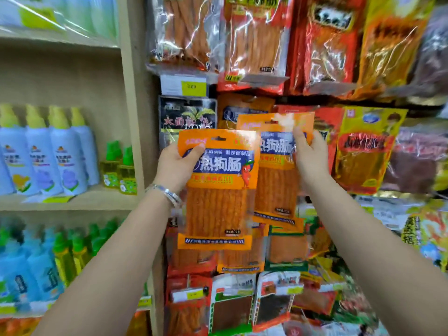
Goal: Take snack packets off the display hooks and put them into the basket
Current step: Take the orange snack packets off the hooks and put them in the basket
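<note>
Two bare forearms reach up from the bottom edge, a silver bracelet on the left wrist, just below-left of the front orange packet. Left hand grasps that front orange packet at its upper-left corner, thumb on the printed face, fingers behind; the packet is upright and held clear of the display. Right hand, to the right of the front orange packet, grips a second orange packet at its upper-right edge, thumb in front. The second packet sits right of and slightly higher than the front one, partly overlapped by it. Its top is blurred, so I cannot tell if it is on a hook. Behind the front orange packet are more hanging snack packs: a black packet above-left, a yellow packet far right, and red and orange packs above and below. A yellow price tag sits above it. Left of the front orange packet, past a wooden upright, shelves hold blue-white spray bottles and small green-capped yellow bottles.
</note>
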### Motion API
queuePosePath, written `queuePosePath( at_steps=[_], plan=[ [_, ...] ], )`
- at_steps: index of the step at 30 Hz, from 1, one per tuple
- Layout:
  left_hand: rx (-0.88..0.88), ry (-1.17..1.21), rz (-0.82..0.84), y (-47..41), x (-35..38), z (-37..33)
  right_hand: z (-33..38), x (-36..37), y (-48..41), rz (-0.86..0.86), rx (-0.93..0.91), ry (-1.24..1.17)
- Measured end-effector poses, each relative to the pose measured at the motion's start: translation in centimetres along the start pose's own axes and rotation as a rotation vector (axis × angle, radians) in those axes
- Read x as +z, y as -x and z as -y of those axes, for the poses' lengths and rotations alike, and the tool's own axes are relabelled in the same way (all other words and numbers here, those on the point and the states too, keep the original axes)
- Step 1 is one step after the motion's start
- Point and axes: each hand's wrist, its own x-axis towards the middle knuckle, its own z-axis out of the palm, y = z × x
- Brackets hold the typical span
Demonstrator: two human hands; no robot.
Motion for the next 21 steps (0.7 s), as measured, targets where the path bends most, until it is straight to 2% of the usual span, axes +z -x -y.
queuePosePath(
  at_steps=[6, 14, 21],
  plan=[
    [0.0, 0.059, 0.04, -3.8, 1.6, 0.4, 0.3, 2.8, -4.5, -0.009, -0.069, -0.066],
    [0.007, 0.095, 0.07, -6.5, 3.0, -0.3, 0.4, 5.4, -7.7, 0.006, 0.026, -0.225],
    [0.032, 0.093, 0.077, -7.2, 3.8, -0.2, -0.8, 6.5, -9.0, 0.057, 0.07, -0.158]
  ],
)
